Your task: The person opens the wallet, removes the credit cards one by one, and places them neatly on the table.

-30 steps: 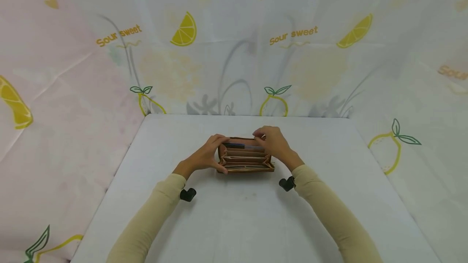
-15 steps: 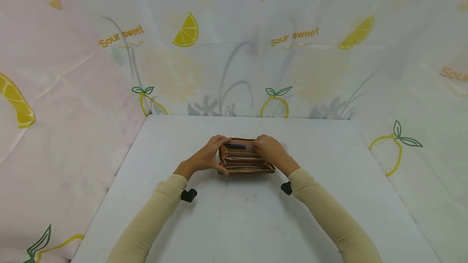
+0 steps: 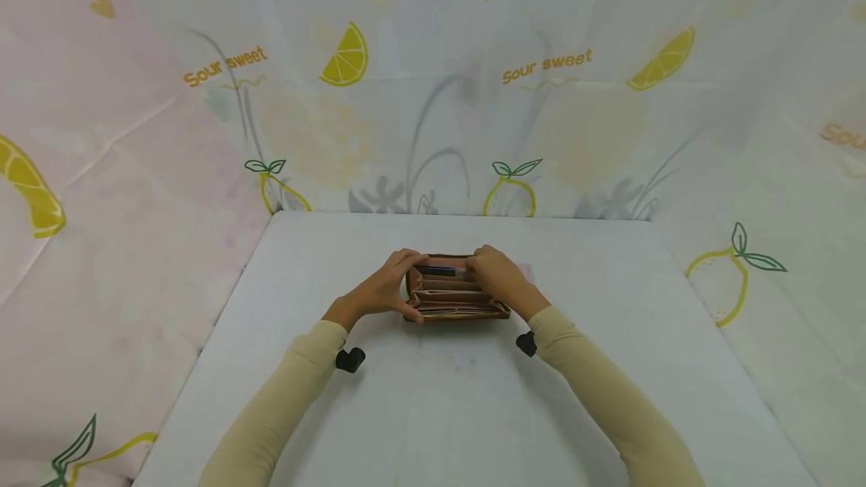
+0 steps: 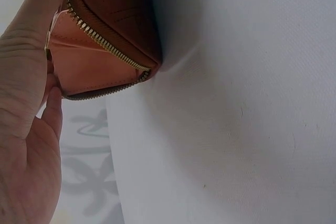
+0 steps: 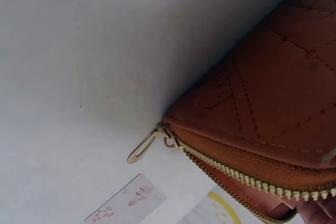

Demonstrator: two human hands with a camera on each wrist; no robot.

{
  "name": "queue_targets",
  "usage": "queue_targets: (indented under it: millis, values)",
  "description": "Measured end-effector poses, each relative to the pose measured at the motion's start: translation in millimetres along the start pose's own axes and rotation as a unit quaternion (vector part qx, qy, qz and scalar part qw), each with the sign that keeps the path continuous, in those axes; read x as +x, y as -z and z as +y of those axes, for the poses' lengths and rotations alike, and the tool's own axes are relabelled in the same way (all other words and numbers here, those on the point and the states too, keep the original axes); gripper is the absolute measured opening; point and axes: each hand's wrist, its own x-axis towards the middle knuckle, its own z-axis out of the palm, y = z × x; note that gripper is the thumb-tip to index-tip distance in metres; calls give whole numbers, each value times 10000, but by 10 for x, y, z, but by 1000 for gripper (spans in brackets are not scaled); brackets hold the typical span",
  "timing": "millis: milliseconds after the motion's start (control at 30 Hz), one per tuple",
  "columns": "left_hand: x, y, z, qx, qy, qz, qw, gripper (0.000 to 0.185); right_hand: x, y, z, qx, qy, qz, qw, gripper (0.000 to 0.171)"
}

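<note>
A brown zip-around wallet [image 3: 456, 315] stands unzipped on the table, its pleated compartments facing up. Along its back compartment lies a dark blue and black pen [image 3: 435, 271]. My left hand [image 3: 380, 290] grips the wallet's left end, thumb at the front edge and fingers at the back. At the right end, my right hand [image 3: 502, 278] reaches in with curled fingers and pinches the pen's right part; the fingertips are largely hidden. The right wrist view shows the quilted outside of the wallet [image 5: 278, 87] and its zip pull [image 5: 142, 148].
A pale card with a floral print [image 5: 128, 200] lies on the white tabletop [image 3: 433, 404] behind the wallet's right end. A lemon-patterned cloth [image 3: 433, 96] hangs at the back and sides. Small black devices [image 3: 350, 360] are worn on both wrists.
My right hand has come down from the wallet's back edge onto the pen's right part. The pale card now shows behind that hand. My left hand keeps its grip.
</note>
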Motion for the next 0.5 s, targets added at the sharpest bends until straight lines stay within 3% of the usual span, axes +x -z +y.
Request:
queue_targets:
  millis: [500]
  values:
    - [8, 12, 1, 103, -51, 0, 9999, 117, -15, 29, -2, 14, 191, 84, 9998, 8]
